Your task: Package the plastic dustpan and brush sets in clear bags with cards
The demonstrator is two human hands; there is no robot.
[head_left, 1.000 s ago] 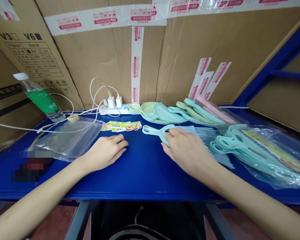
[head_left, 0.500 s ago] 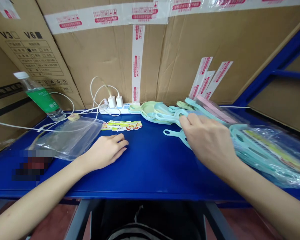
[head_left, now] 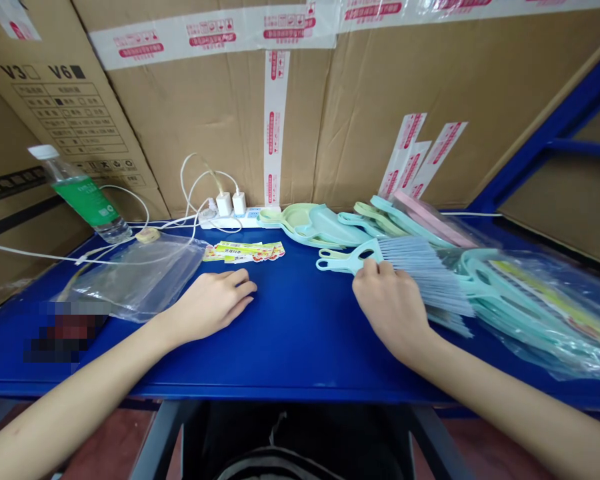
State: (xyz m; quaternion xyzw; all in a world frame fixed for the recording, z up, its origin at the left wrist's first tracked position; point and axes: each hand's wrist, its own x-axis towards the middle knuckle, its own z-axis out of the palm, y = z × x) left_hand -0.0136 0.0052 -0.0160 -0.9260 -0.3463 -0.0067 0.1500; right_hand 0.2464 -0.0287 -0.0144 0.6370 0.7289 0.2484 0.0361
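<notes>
My right hand point(head_left: 391, 303) is closed on the near edge of a light blue brush point(head_left: 415, 263), whose bristles point right and whose looped handle points left. More bristles and a pale green handle show beneath that brush. Behind it lie green and blue dustpans point(head_left: 305, 223) against the cardboard. My left hand point(head_left: 220, 300) rests on the blue table with its fingers loosely curled but apart, holding nothing. Just beyond its fingers are yellow printed labels point(head_left: 247, 251). A clear plastic bag point(head_left: 140, 277) lies to its left.
Bagged turquoise pieces point(head_left: 535, 310) lie at the right of the blue table point(head_left: 290, 347). A pink piece point(head_left: 430, 217) is behind them. At the back left stand a tilted water bottle point(head_left: 87, 197) and a power strip point(head_left: 255, 217) with white cables. Cardboard point(head_left: 205, 120) forms the back wall.
My right hand has moved left and nearer to me. The light blue brush now lies flat over another one, with its bristles showing. My left hand has stayed put.
</notes>
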